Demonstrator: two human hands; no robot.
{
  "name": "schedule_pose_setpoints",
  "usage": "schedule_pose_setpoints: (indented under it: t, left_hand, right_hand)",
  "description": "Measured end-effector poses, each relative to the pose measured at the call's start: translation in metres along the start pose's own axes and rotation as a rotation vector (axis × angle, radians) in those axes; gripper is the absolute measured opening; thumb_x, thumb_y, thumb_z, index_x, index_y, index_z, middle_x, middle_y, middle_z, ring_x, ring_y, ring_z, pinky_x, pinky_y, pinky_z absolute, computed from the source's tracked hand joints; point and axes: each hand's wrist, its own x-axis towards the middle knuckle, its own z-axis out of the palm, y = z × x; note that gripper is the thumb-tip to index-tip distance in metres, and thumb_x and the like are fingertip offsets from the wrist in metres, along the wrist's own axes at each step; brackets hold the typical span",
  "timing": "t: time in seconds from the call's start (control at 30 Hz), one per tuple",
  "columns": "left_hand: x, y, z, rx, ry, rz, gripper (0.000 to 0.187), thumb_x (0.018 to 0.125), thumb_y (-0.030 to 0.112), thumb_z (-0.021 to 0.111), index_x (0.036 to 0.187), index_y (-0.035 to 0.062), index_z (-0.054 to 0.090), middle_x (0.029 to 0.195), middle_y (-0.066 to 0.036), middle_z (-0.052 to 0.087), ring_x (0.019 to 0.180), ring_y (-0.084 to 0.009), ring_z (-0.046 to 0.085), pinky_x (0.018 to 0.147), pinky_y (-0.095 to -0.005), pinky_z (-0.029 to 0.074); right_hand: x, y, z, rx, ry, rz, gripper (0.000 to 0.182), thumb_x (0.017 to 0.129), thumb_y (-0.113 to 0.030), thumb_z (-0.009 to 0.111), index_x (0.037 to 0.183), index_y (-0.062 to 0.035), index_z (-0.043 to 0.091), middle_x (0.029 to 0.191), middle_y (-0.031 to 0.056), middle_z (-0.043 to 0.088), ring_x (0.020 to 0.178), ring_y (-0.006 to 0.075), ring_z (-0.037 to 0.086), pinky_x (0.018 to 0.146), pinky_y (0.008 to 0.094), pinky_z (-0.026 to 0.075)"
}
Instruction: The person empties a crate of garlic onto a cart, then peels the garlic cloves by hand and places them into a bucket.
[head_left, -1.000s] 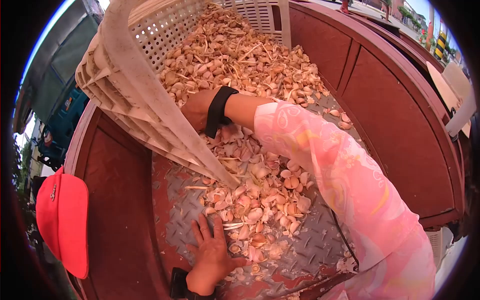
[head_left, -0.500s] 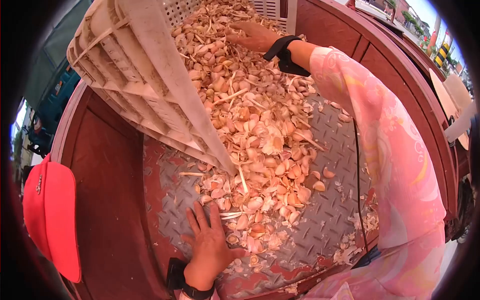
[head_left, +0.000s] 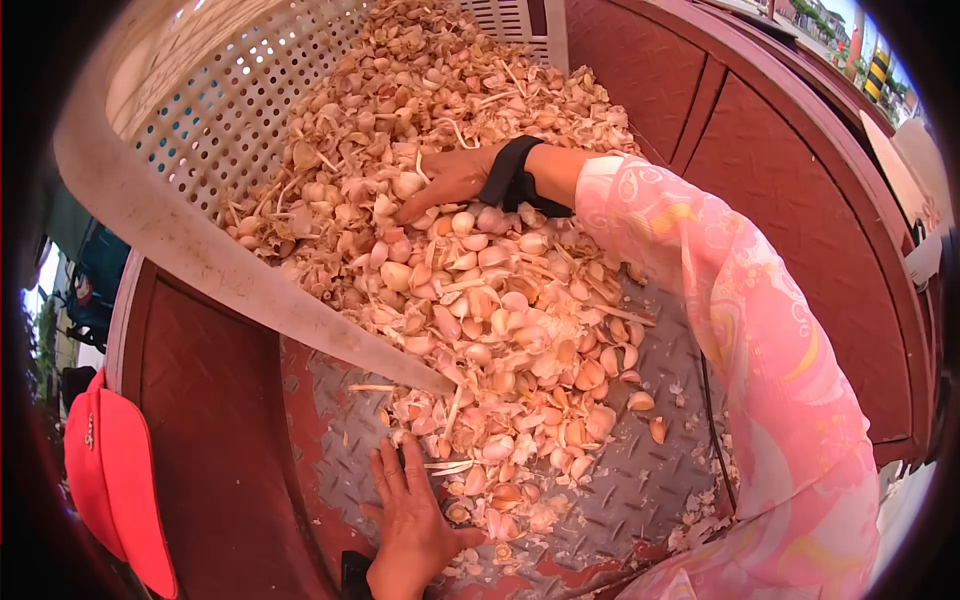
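A large heap of loose garlic cloves (head_left: 490, 310), mixed with papery skins and dry stems, spills from a tipped white plastic crate (head_left: 250, 280) onto a metal floor. My right hand (head_left: 455, 180) reaches into the upper part of the heap. Its thumb is stretched out among the cloves, and some fingers are partly hidden by garlic. A dark band wraps that wrist below a pink patterned sleeve (head_left: 750, 330). Lower down, my left hand (head_left: 410, 525) lies flat with its fingers spread on the floor, beside the near edge of the heap. It holds nothing.
Reddish-brown metal walls (head_left: 790, 200) enclose the grey tread-plate floor (head_left: 650, 480). On the left wall hangs a red cap (head_left: 120, 490). A thin black cable (head_left: 715, 430) runs near my right sleeve. Skin scraps lie along the near edge.
The crate has tipped further, showing its perforated inside and more garlic. My right hand has come nearer, down and left, into the heap. My left hand stays about where it was.
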Motion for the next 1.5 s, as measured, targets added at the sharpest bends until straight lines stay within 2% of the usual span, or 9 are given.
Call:
schedule_pose_setpoints:
  t: [0.3,0.37,0.63,0.77,0.97,1.07,1.23,1.3,1.5]
  left_hand:
    - [-0.003,-0.003,0.002,-0.008,0.042,0.014,0.130,0.044,0.024,0.088,0.141,0.0022,0.004,0.143,-0.030,0.004,0.133,-0.0467,0.003,0.087,-0.0753,0.020]
    - [-0.002,-0.005,0.004,-0.010,0.034,0.006,0.131,0.044,0.025,0.088,0.141,0.0022,0.003,0.143,-0.030,0.004,0.133,-0.0462,0.003,0.087,-0.0753,0.020]
    - [0.001,0.005,-0.004,0.022,-0.036,-0.086,0.131,0.042,0.026,0.089,0.138,-0.0041,0.006,0.140,-0.034,0.009,0.131,-0.0499,0.008,0.102,-0.0584,0.020]
    - [-0.005,0.007,-0.005,0.117,0.175,0.144,0.102,0.054,0.009,0.083,0.131,-0.0112,0.021,0.125,-0.036,0.035,0.116,-0.0445,0.039,0.096,-0.0501,0.036]
    - [-0.002,-0.004,0.008,-0.059,0.058,0.025,0.133,0.040,0.017,0.089,0.141,0.0022,0.003,0.143,-0.028,0.007,0.133,-0.0448,0.008,0.094,-0.0689,0.023]
    - [0.001,0.001,0.004,-0.018,0.083,0.007,0.133,0.039,0.015,0.088,0.142,0.0049,0.004,0.144,-0.026,0.008,0.134,-0.0437,0.008,0.094,-0.0684,0.024]
    - [-0.003,0.000,0.006,0.001,0.077,0.001,0.133,0.041,0.015,0.088,0.142,0.0064,0.002,0.145,-0.025,0.006,0.135,-0.0420,0.007,0.093,-0.0688,0.023]
    - [-0.002,0.000,0.008,0.038,0.150,0.047,0.136,0.032,0.015,0.088,0.141,0.0005,0.007,0.140,-0.031,0.015,0.132,-0.0436,0.014,0.107,-0.0453,0.021]
    - [-0.007,0.002,0.007,0.014,0.138,-0.034,0.131,0.038,0.016,0.089,0.141,0.0049,0.010,0.144,-0.023,0.013,0.134,-0.0392,0.011,0.095,-0.0660,0.024]
  right_hand:
    - [-0.091,0.000,0.029,-0.088,-0.138,-0.495,0.056,0.083,-0.045,0.057,0.120,-0.0026,0.052,0.108,0.0148,0.059,0.103,0.0264,0.055,0.089,0.0364,0.043]
    - [-0.108,-0.019,-0.010,0.228,-0.113,-0.058,0.062,0.084,-0.047,0.056,0.127,-0.0042,0.047,0.117,0.0154,0.055,0.110,0.0271,0.053,0.093,0.0376,0.043]
    - [0.048,0.090,-0.095,-0.366,0.872,0.100,0.089,0.076,-0.062,0.052,0.138,-0.0015,0.028,0.134,0.0218,0.039,0.123,0.0318,0.041,0.096,0.0404,0.039]
    - [0.084,0.076,-0.076,-0.324,0.736,-0.038,0.093,0.075,-0.067,0.048,0.135,0.0016,0.031,0.113,0.0184,0.054,0.085,0.0273,0.061,0.077,0.0365,0.052]
    - [0.062,0.015,-0.023,-0.290,0.000,-0.075,0.095,0.071,-0.072,0.048,0.137,-0.0064,0.033,0.130,0.0216,0.043,0.111,0.0324,0.051,0.094,0.0403,0.042]
    - [0.023,0.013,0.020,-0.411,0.499,-0.278,0.062,0.080,-0.058,0.053,0.111,-0.0047,0.058,0.108,0.0126,0.059,0.095,0.0249,0.055,0.081,0.0376,0.044]
    - [-0.023,0.010,0.038,-0.157,0.146,-0.243,0.049,0.082,-0.050,0.057,0.095,-0.0041,0.064,0.088,0.0060,0.061,0.078,0.0142,0.053,0.068,0.0291,0.043]
    - [-0.055,0.002,0.045,0.040,0.082,-0.195,0.051,0.082,-0.050,0.056,0.098,-0.0027,0.063,0.088,0.0073,0.061,0.080,0.0152,0.053,0.069,0.0295,0.044]
    - [-0.121,0.002,0.082,-0.084,0.013,-0.355,0.053,0.086,-0.045,0.054,0.116,-0.0023,0.054,0.118,0.0150,0.054,0.104,0.0261,0.051,0.091,0.0371,0.038]
